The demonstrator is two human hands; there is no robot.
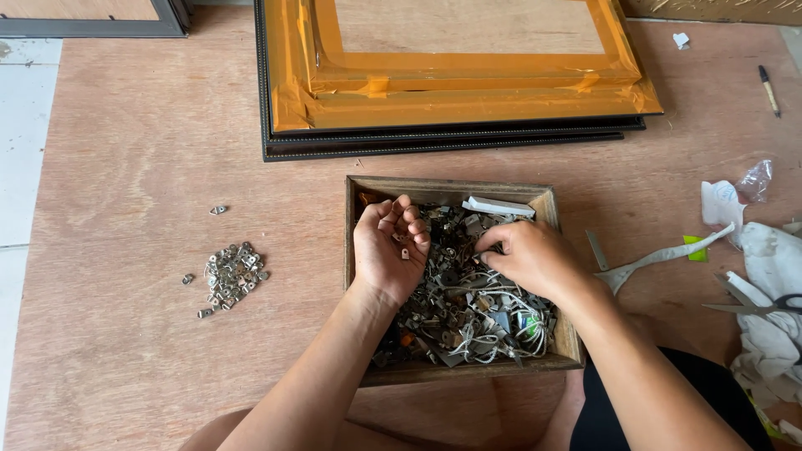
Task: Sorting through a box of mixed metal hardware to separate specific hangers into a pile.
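Note:
A shallow wooden box (547, 205) sits in front of me, full of mixed metal hardware, wire and small parts. My left hand (386, 250) is cupped palm-up over the box's left side, with a few small metal pieces resting in the palm. My right hand (530, 257) reaches palm-down into the middle of the box, its fingertips pinching among the parts; what they grip is hidden. A small pile of metal hanger pieces (232, 276) lies on the plywood floor to the left of the box.
Stacked picture frames with orange tape on their backs (455, 100) lie beyond the box. Scissors (756, 305), white paper scraps (777, 259), a metal tool (643, 263) and a pen (769, 90) lie at the right. One stray hanger piece (218, 210) rests further left.

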